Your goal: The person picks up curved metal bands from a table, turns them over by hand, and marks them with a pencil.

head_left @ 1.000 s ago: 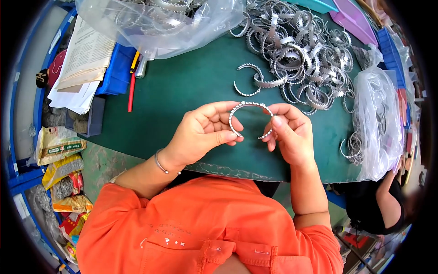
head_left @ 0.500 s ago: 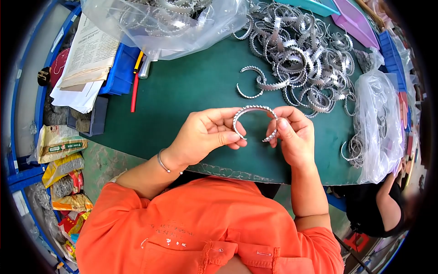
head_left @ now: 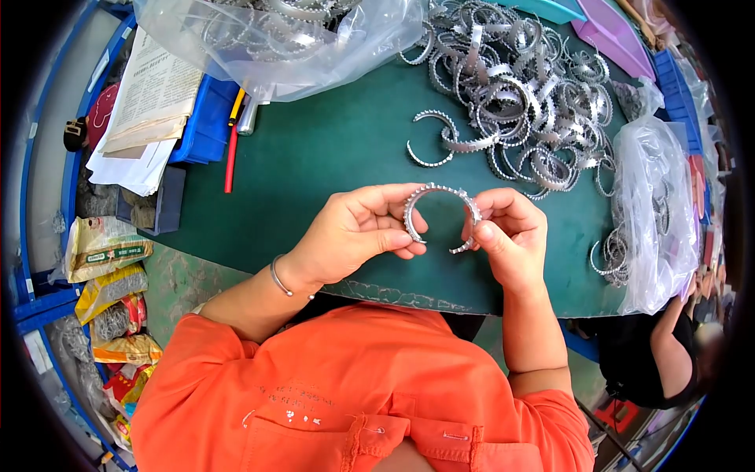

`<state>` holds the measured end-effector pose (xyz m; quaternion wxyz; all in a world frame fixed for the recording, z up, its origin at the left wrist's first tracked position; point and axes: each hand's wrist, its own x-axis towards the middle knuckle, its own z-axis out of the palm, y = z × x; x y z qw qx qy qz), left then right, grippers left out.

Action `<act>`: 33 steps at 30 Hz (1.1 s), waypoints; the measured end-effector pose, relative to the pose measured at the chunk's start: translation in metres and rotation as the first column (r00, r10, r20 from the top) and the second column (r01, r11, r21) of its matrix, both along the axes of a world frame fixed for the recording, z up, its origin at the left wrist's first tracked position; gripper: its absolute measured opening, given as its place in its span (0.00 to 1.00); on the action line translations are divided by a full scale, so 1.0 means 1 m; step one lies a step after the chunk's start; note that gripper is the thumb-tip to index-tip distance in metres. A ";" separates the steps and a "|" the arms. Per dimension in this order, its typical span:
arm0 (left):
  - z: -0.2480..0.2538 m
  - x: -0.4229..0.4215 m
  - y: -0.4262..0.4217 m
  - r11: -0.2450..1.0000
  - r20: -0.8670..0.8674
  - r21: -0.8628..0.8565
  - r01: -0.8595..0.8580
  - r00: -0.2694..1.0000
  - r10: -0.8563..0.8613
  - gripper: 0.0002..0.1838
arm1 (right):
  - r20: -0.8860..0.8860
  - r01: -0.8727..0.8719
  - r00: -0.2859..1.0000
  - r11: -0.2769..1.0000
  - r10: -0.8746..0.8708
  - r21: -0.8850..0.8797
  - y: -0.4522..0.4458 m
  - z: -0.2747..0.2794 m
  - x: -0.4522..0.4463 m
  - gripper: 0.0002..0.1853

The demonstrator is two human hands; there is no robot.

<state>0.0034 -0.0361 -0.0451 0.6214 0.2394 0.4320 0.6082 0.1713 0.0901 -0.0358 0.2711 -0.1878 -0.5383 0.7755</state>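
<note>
green surface (head_left: 314, 149) fills the middle of the room, its near edge scuffed pale, with blue shelves (head_left: 49, 315) to the left. over it, near that edge, a toothed band (head_left: 440, 189) is held up between both hands, its gap facing the orange shirt (head_left: 346, 377). the left hand (head_left: 346, 234) has its grip pinching one side close to the end, thumb against fingers, a bangle (head_left: 277, 277) at the wrist. the right hand (head_left: 513, 240) has its grip pinching the other side, that end poking out past the thumb.

beyond the hands lies a tangled heap (head_left: 523, 102) of similar bands. a clear bag (head_left: 377, 55) stands at the far left, a red pen (head_left: 231, 161) near it; another bag (head_left: 653, 212) sits at the right, near a co-worker's arm (head_left: 671, 350).
</note>
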 end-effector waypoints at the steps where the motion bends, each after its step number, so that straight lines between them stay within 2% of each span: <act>1: 0.001 0.000 0.000 1.000 -0.009 -0.009 0.011 1.000 -0.011 0.23 | -0.001 0.001 1.000 1.000 -0.001 -0.002 -0.001 0.001 0.000 0.10; 7: -0.001 0.001 -0.001 0.999 -0.011 -0.024 0.031 0.999 -0.031 0.23 | -0.020 -0.011 1.000 0.998 0.012 0.069 -0.001 -0.003 0.002 0.13; 12: -0.003 0.001 -0.001 0.999 -0.032 -0.002 0.040 0.999 -0.040 0.21 | -0.047 -0.055 0.996 0.960 0.070 0.275 0.002 -0.006 0.002 0.16; 15: -0.002 0.000 -0.001 0.997 -0.021 0.000 0.084 0.996 -0.084 0.20 | -0.044 -0.093 0.993 0.945 0.113 0.314 0.004 -0.007 0.004 0.16; 16: -0.002 0.001 0.000 0.999 -0.007 -0.016 0.050 0.999 -0.050 0.20 | -0.044 -0.092 0.993 0.945 0.111 0.313 0.003 -0.006 0.004 0.16; 18: -0.002 0.002 -0.001 0.999 0.006 -0.032 0.016 1.000 -0.016 0.20 | -0.014 0.015 1.000 0.994 -0.014 0.110 -0.003 -0.001 0.002 0.14; 20: -0.002 0.000 -0.002 1.000 -0.044 0.001 -0.018 0.999 0.018 0.17 | 0.018 0.170 0.985 0.985 -0.171 0.042 -0.006 0.005 -0.002 0.10; 22: -0.002 -0.002 -0.002 1.000 -0.033 0.002 -0.009 0.999 0.009 0.16 | 0.054 0.169 0.980 0.950 -0.190 0.264 0.000 -0.005 -0.005 0.09; 23: -0.002 -0.002 -0.003 1.000 -0.020 0.003 0.001 1.000 -0.001 0.15 | 0.052 0.172 0.980 0.949 -0.192 0.265 0.000 -0.006 -0.005 0.09; 24: -0.004 -0.002 -0.003 1.000 -0.021 0.005 0.003 1.000 -0.003 0.15 | 0.103 0.172 0.960 0.839 -0.260 0.517 0.000 -0.006 -0.005 0.09; 25: -0.006 -0.001 -0.003 1.000 -0.040 0.025 0.007 0.999 -0.006 0.14 | 0.133 0.137 0.932 0.669 -0.337 0.730 0.001 -0.006 -0.006 0.09; 26: -0.006 -0.001 -0.004 0.999 -0.060 0.044 0.009 0.998 -0.006 0.13 | 0.069 0.178 0.931 0.614 -0.358 0.769 -0.001 -0.006 -0.009 0.10; 28: -0.004 0.001 -0.003 0.999 -0.041 0.037 -0.014 0.999 0.016 0.12 | 0.059 0.104 0.971 0.633 -0.232 0.767 -0.004 -0.004 -0.009 0.09; 29: -0.003 0.002 -0.003 0.999 -0.021 0.028 -0.036 0.999 0.037 0.10 | 0.074 0.019 0.991 0.665 -0.112 0.747 -0.004 -0.003 -0.011 0.08; 30: -0.003 0.005 -0.003 0.999 -0.023 0.030 -0.036 0.999 0.037 0.10 | 0.133 -0.060 0.990 0.752 -0.037 0.657 -0.011 -0.001 -0.012 0.07; 33: -0.001 0.010 -0.004 0.995 -0.168 0.091 -0.039 0.984 0.054 0.05 | 0.168 -0.121 0.985 0.833 0.034 0.540 -0.012 -0.008 -0.009 0.05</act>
